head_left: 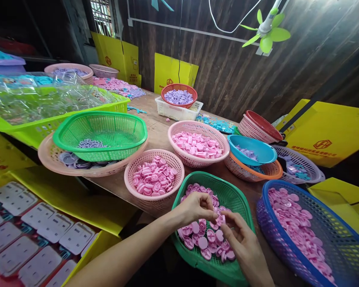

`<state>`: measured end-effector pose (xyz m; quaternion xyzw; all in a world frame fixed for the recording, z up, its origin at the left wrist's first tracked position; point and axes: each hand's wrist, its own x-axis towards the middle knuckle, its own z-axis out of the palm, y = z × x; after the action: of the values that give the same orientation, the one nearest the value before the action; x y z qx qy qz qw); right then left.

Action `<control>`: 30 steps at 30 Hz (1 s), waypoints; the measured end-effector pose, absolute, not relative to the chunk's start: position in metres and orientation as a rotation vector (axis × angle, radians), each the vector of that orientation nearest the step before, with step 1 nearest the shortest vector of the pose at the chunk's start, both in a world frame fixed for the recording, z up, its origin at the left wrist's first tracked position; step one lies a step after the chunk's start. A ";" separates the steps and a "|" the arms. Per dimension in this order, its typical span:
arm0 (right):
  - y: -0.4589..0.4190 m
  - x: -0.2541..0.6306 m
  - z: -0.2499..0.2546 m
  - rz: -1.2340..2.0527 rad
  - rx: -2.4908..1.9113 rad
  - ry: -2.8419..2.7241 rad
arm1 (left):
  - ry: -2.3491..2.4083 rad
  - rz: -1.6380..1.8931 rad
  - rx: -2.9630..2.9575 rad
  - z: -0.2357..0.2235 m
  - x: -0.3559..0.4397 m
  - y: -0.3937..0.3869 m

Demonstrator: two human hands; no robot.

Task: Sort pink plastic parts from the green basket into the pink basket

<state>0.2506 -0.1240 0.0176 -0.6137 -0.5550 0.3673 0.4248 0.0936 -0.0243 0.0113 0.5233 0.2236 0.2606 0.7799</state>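
Over a green basket point(241, 199) of small pink plastic pieces point(202, 242), my two hands meet fingertip to fingertip. My left hand point(198, 208) has its fingers curled in a pinch against a small pink plastic piece point(221, 219). From the other side, my right hand point(242, 241) pinches at the same piece with thumb and fingers. The fingers partly cover it. Many pieces below are round, some showing a cross-ribbed inside. Left of the green basket stands a pink basket point(181, 181) of oval pink parts point(155, 175).
A blue basket point(265, 217) of pink discs point(299, 227) stands at right. Behind are a pink basket point(224, 153) of pink blocks and a turquoise bowl point(266, 147). At left, another green basket point(131, 127) rests above a yellow carton point(98, 255) of flat white parts.
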 end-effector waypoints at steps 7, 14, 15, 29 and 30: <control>-0.117 0.236 0.026 1.192 -1.429 -0.988 | 0.495 0.648 1.195 0.014 0.087 -0.038; -0.115 0.230 0.020 1.202 -1.325 -0.868 | 0.528 0.667 1.355 0.020 0.082 -0.044; -0.115 0.229 0.019 1.206 -1.319 -0.853 | 0.549 0.678 1.383 0.021 0.082 -0.044; -0.115 0.231 0.007 1.212 -1.273 -0.863 | 0.703 0.759 1.610 0.031 0.080 -0.056; -0.115 0.230 0.006 1.181 -1.281 -0.876 | 0.703 0.780 1.633 0.032 0.080 -0.056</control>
<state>0.2299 -0.1150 0.0062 -0.5438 -0.3716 0.5013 0.5612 0.0800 -0.0563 0.0320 0.6942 0.2990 0.3315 0.5646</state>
